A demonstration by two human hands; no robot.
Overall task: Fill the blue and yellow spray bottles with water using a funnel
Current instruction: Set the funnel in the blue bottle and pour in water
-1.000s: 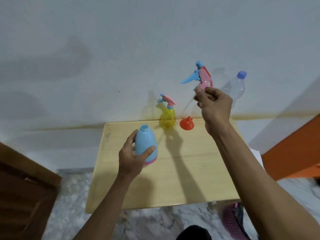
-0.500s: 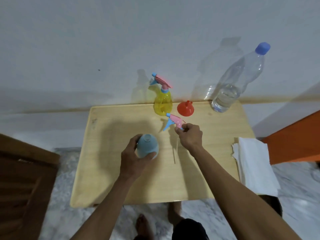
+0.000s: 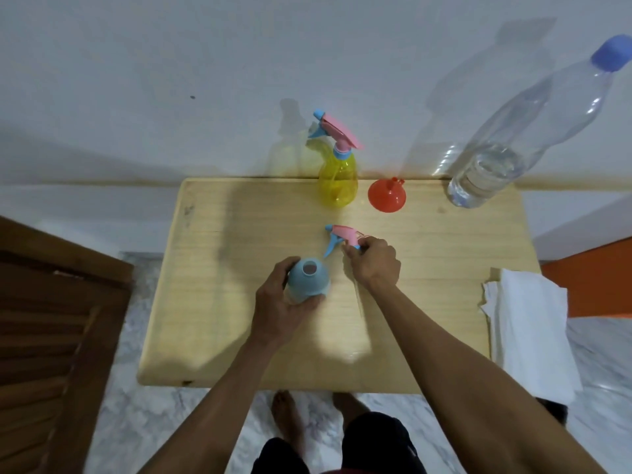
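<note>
Mid-frame, the open-topped blue spray bottle is held upright on the counter in the left hand grip, while its pink-and-blue sprayer head is pinched by the right hand just beside it. Further up, the yellow spray bottle, orange funnel and clear water bottle are lined up along the wall, and some white paper towels are parked at the right edge.

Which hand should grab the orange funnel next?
The right hand, probably. It is nearer the funnel and only needs to let go of the spray head. The left hand is busy steadying the open blue bottle.
</note>
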